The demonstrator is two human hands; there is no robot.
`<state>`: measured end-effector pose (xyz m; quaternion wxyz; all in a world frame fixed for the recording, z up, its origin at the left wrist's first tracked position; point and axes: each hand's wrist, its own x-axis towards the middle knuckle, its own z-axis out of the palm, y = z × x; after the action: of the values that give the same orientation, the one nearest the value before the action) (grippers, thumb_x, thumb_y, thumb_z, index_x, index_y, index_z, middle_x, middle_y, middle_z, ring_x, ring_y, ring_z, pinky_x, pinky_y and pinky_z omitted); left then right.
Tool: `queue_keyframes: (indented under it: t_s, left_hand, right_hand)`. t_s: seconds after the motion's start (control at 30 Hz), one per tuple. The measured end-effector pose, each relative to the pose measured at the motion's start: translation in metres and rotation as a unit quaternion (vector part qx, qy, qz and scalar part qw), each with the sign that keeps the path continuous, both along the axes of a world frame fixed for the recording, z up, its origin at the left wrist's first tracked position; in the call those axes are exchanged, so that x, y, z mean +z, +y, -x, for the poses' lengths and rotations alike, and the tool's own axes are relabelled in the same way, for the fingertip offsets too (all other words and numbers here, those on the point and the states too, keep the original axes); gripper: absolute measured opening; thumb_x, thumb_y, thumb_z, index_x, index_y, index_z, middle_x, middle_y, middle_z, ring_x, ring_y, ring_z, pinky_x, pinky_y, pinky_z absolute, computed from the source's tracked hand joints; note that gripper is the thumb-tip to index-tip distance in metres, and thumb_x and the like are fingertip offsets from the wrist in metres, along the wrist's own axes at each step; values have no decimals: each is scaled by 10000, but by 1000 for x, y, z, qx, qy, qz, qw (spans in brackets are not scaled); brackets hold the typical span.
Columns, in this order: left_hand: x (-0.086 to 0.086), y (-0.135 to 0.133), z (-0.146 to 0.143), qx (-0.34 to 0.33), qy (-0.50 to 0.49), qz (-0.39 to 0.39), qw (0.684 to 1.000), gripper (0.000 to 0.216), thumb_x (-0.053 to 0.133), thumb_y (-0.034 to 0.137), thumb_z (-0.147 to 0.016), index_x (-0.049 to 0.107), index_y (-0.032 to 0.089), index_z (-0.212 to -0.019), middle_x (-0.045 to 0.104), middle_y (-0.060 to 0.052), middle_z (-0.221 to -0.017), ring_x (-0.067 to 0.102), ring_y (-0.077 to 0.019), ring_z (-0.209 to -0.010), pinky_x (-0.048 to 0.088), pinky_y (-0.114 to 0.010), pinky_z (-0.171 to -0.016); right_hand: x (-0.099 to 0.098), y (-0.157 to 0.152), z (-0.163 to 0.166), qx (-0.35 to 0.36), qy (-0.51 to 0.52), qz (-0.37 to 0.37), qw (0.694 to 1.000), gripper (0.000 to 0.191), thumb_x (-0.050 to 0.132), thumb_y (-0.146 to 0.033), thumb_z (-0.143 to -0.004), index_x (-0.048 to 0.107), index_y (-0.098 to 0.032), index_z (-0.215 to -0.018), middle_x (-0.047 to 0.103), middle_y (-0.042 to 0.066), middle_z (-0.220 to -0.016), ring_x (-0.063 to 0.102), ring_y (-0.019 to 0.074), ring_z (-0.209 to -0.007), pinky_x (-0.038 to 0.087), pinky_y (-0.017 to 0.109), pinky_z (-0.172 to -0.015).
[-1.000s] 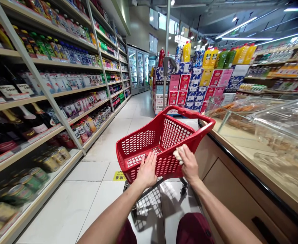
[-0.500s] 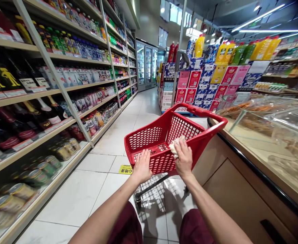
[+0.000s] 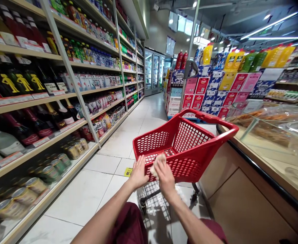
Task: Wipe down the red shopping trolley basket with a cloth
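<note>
A red plastic shopping cart [image 3: 186, 166] stands in front of me on the tiled floor, its basket showing nothing inside. My right hand [image 3: 166, 176] presses a crumpled cream-coloured cloth [image 3: 154, 166] against the cart's near side wall, close to the rim. Just left of it, my left hand [image 3: 138, 174] rests at the near left corner of the basket with its fingers stretched out. The palm side of the left hand is hidden.
Drink shelves [image 3: 87, 91] line the left side. A wooden counter [image 3: 242, 189] with clear food cases [image 3: 263, 132] borders the right. Stacked cartons [image 3: 202, 91] stand beyond the cart. A yellow floor sticker [image 3: 127, 171] lies by the left hand. Glass-door fridges [image 3: 152, 69] stand far back.
My right hand has slid the cloth leftward along the cart's near side, closer to my left hand. The left hand stays at the corner. The whole view has shifted slightly.
</note>
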<state>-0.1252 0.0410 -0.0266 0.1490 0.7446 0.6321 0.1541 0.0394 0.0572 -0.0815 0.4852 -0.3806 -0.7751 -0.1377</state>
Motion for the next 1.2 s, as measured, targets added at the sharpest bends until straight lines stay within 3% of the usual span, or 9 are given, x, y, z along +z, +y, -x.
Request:
queue_keyframes:
  t_s: [0.1, 0.3, 0.4, 0.47, 0.57, 0.67, 0.87, 1.07, 1.2]
  left_hand:
    - [-2, -4, 13, -3, -10, 17, 1000, 858, 459, 106, -535, 196, 43, -1350, 148, -148, -1456, 37, -226, -1345, 116, -417, -1097]
    - [-8, -8, 25, -44, -57, 1, 997, 863, 448, 84, -534, 195, 93, -1360, 152, -112, -1461, 47, -214, -1344, 143, -415, -1098]
    - [-6, -10, 27, -51, -49, 6, 998, 863, 433, 83, -539, 184, 104, -1365, 148, -108, -1462, 56, -200, -1344, 150, -412, -1094]
    - [0, -12, 26, -45, -16, 17, 999, 871, 427, 81, -534, 175, 112, -1367, 141, -103, -1463, 60, -191, -1344, 133, -417, -1094]
    - [10, -11, 21, -20, 32, 27, 999, 876, 428, 93, -534, 159, 107, -1368, 141, -99, -1464, 57, -188, -1344, 74, -437, -1094]
    - [18, -6, 7, -22, 52, 15, 998, 854, 428, 127, -573, 129, 96, -1373, 124, -96, -1466, 42, -182, -1345, 55, -430, -1094]
    - [17, -1, -15, -55, 97, 29, 993, 836, 443, 147, -577, 170, 69, -1363, 137, -101, -1464, 36, -195, -1345, 73, -410, -1098]
    - [24, 5, -31, -63, 94, 11, 994, 840, 442, 151, -598, 124, 47, -1368, 109, -112, -1468, 23, -188, -1345, 60, -404, -1099]
    - [23, 10, -45, -88, 115, 8, 990, 831, 433, 142, -605, 116, 60, -1368, 92, -109, -1470, -5, -187, -1344, 63, -415, -1096]
  right_hand:
    - [-29, -22, 10, 30, -47, 29, 998, 538, 338, 8, -754, 508, -235, -1202, 580, 46, -1180, 417, 144, -1204, 321, 356, -997]
    - [-3, -16, 33, 36, -14, -10, 999, 440, 367, -50, -799, 531, -206, -1177, 523, 61, -1251, 302, 191, -1279, 255, 421, -1031]
    - [-9, -15, 38, 54, -50, -24, 997, 381, 396, -64, -811, 571, -206, -1118, 580, 43, -1181, 325, 167, -1266, 276, 373, -1025]
    - [-13, -16, 32, 75, -90, -13, 993, 373, 401, -64, -811, 584, -222, -1096, 591, 29, -1166, 353, 155, -1249, 306, 353, -1009]
    - [2, -8, 10, 86, -95, -11, 992, 398, 392, -63, -810, 567, -233, -1123, 549, 31, -1222, 355, 168, -1250, 326, 376, -1000]
    - [19, 8, -12, 17, -12, -20, 1000, 447, 389, -49, -795, 518, -207, -1193, 494, 70, -1277, 324, 202, -1267, 323, 422, -1003]
    - [-14, 10, -38, -9, -63, 20, 998, 468, 358, -19, -781, 548, -206, -1165, 568, 61, -1195, 430, 176, -1196, 389, 353, -963]
    - [9, 28, -58, -38, 13, -9, 999, 512, 367, -29, -770, 479, -205, -1238, 472, 75, -1297, 332, 200, -1263, 328, 420, -1006]
    - [-12, 27, -72, -64, -30, 14, 997, 478, 364, -34, -773, 524, -193, -1194, 538, 85, -1229, 386, 196, -1229, 372, 384, -970]
